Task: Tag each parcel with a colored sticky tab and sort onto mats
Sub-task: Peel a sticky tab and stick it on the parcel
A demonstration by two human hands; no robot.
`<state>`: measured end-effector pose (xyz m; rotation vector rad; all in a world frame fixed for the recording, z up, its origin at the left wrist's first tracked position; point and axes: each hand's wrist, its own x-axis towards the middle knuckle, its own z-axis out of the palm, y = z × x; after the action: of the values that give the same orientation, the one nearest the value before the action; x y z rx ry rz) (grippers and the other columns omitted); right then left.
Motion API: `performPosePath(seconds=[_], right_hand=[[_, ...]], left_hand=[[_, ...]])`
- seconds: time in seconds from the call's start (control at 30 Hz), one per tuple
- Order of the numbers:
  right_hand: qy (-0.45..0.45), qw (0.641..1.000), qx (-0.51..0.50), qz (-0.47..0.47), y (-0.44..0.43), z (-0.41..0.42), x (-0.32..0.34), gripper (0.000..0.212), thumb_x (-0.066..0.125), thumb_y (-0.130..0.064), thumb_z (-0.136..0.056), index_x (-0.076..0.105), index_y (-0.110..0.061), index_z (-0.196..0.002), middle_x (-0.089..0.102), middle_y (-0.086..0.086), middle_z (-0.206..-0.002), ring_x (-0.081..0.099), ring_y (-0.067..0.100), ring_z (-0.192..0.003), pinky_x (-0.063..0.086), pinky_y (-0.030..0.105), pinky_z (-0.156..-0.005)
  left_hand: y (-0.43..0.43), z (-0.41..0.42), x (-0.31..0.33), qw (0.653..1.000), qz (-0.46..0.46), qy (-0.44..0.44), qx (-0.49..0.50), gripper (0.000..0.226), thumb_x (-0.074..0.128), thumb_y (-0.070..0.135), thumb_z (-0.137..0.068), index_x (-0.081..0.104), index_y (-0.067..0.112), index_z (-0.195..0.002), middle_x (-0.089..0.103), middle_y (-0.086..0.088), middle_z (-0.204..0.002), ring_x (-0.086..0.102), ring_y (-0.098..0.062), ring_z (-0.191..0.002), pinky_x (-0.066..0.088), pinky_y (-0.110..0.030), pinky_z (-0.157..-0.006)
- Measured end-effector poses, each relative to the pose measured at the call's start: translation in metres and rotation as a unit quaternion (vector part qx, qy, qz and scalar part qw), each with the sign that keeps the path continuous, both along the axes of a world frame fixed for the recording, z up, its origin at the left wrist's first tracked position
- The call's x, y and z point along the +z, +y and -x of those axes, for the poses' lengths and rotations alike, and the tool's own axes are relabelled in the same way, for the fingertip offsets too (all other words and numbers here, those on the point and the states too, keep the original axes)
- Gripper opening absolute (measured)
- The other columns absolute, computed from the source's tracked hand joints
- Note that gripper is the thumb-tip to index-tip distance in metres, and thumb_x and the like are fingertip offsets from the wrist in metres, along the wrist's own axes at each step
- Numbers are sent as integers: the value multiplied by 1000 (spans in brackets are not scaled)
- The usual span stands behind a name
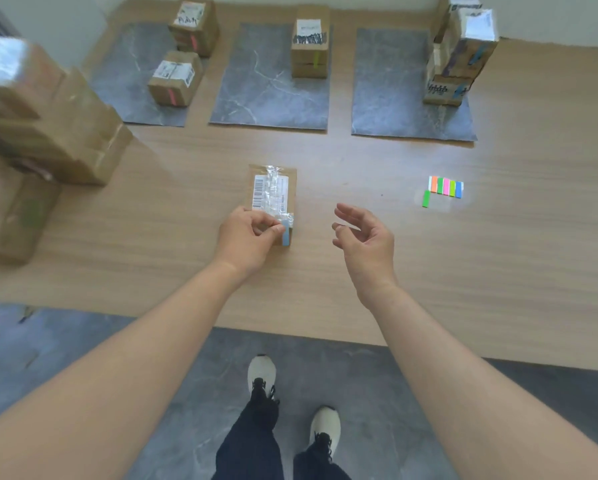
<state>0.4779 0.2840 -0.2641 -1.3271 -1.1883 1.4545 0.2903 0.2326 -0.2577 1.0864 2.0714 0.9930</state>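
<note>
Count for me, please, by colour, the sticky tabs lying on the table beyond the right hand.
Orange tab: 1
Green tabs: 3, one lying loose beside the row
Pink tab: 1
Blue tab: 1
Total: 6

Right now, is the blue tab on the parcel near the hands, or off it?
On: the blue tab lies against the near end of the parcel, where the left hand pinches it. Whether it is stuck, I cannot tell.

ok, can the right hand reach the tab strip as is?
Probably yes: the right hand is open and empty, with only bare table between it and the tab strip.
</note>
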Motion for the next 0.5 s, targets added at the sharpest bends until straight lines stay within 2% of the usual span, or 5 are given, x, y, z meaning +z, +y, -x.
performPosePath(seconds=[0.1, 0.17, 0.3, 0.4, 0.5], right_hand=[[-43, 998, 27, -24, -3, 20, -7, 38, 57, -2, -92, 72, -31, -109, 71, -13, -116, 72, 13, -97, 60, 40, -89], [-84, 994, 48, -49, -3, 33, -14, 38, 55, -2, -92, 73, -29, -113, 71, -16, -114, 71, 10, -96, 58, 29, -82], [-176, 973, 96, -118, -1, 56, -32, 41, 54, -2, -92, 72, -26, -120, 68, -16, -115, 65, 6, -104, 52, 19, -78], [-249, 939, 144, -189, 5, 66, -49, 47, 54, 0, -91, 68, -23, -130, 58, -13, -136, 57, 12, -122, 53, 27, -92], [-367, 872, 204, -252, 13, 70, -63, 55, 55, -3, -91, 59, -25, -142, 47, -6, -155, 43, 19, -140, 41, 30, -108]], left_hand=[[-6, 16, -15, 1000, 0, 15, 6, 6, 77, 24, -87, 77, 18, -89, 56, 4, -102, 47, -4, -63, 42, -16, -69], [-9, 26, -27, 1000, 6, 25, 0, 5, 77, 23, -87, 79, 18, -90, 61, 3, -97, 50, 0, -63, 41, -13, -68], [-9, 41, -51, 1000, 19, 20, -11, 3, 78, 23, -86, 80, 20, -86, 64, 16, -71, 52, 7, -55, 44, -15, -62], [-3, 46, -68, 1000, 14, -7, -11, 2, 79, 23, -84, 80, 21, -84, 66, 18, -65, 55, 7, -55, 46, -16, -63], [4, 46, -83, 1000, 7, -16, -24, 4, 80, 25, -83, 81, 21, -85, 72, 12, -71, 61, -4, -63, 54, -26, -71]])
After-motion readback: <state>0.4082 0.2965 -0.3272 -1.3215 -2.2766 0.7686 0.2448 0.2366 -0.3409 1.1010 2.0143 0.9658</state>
